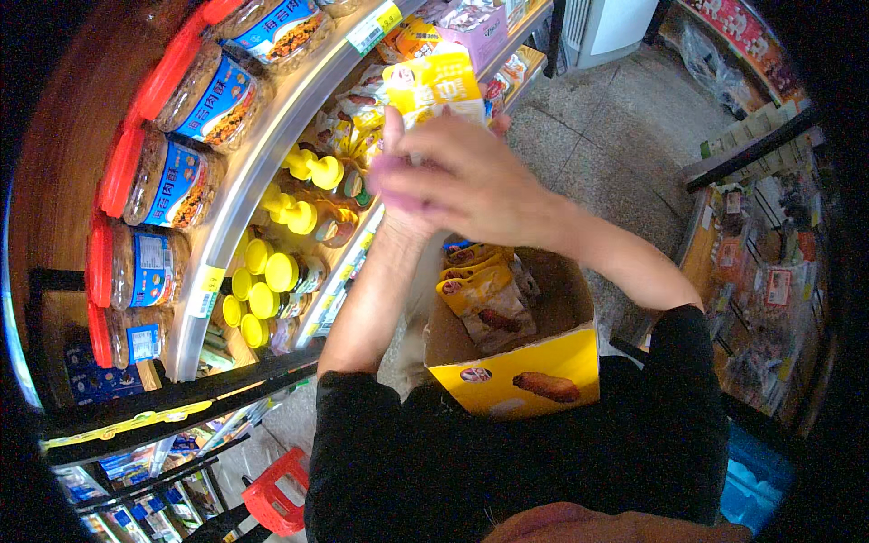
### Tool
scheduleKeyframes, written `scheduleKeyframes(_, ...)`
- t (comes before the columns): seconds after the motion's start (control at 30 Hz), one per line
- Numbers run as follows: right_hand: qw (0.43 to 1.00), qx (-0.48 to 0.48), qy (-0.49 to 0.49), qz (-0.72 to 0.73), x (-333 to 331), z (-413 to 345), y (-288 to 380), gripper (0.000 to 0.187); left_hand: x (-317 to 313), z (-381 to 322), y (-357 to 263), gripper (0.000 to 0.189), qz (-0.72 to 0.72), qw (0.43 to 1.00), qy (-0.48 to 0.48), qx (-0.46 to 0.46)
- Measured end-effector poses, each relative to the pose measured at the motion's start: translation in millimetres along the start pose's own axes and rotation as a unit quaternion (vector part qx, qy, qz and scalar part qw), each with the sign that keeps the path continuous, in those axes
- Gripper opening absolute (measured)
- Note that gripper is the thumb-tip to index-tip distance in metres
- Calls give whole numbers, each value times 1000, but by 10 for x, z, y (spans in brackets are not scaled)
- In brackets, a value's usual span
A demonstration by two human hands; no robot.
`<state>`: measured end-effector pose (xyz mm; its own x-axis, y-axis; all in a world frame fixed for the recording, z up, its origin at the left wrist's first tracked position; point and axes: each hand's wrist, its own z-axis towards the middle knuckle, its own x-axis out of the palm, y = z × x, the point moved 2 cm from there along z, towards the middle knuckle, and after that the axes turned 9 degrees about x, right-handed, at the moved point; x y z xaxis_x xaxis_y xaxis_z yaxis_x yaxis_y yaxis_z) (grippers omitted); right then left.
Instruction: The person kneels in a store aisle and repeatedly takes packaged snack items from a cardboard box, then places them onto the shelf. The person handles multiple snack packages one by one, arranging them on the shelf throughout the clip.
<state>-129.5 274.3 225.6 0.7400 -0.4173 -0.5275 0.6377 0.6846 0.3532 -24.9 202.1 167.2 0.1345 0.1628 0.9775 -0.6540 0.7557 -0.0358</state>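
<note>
My left hand [406,203] holds a yellow snack packet [434,85] up at the shelf front, its thumb to the left and fingertips showing past the packet's right side. Crossing over it is my right hand [468,176], blurred by motion; its fingers point left, and I cannot tell whether they grip anything. Against my body stands an uncovered yellow cardboard box [516,373] with a sausage-like snack printed on its front. Several yellow packets [485,292] lean inside its left part. Similar packets [353,122] lie on the shelf behind my hands.
Plastic jars with red lids [204,95] line the upper shelf at left. Below it stand yellow-capped jars [261,292]. A red plastic basket [278,492] is at lower left. Bagged goods [767,292] fill a rack at right, beyond the tiled floor [577,129].
</note>
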Motion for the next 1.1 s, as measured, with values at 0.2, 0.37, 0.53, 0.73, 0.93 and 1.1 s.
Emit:
scheduleKeyframes(0.2, 994, -41, -8, -96, 137, -106, -291, 30, 64, -122, 72, 77, 9, 999, -30, -26)
scheduleKeyframes(0.37, 975, 53, -145, -161, -267, 223, -528, 34, 108, -215, 158, 79, 332, 942, -31, -32)
scheduleKeyframes(0.53, 957, 77, -189, -206, -421, 300, -568, 29, 65, -231, 203, 72, 313, 946, -72, -25)
scheduleKeyframes(0.73, 988, -48, -40, -139, 39, -8, -260, 28, -57, -120, 67, 63, 129, 981, -137, 53)
scheduleKeyframes(0.93, 992, -14, 119, 39, -51, -136, -200, 15, 191, 2, -189, 65, 225, 969, 16, 104)
scheduleKeyframes(1.1, 917, 309, 34, 251, -118, -186, -375, 33, 117, 11, -11, 54, 353, 907, -165, 159)
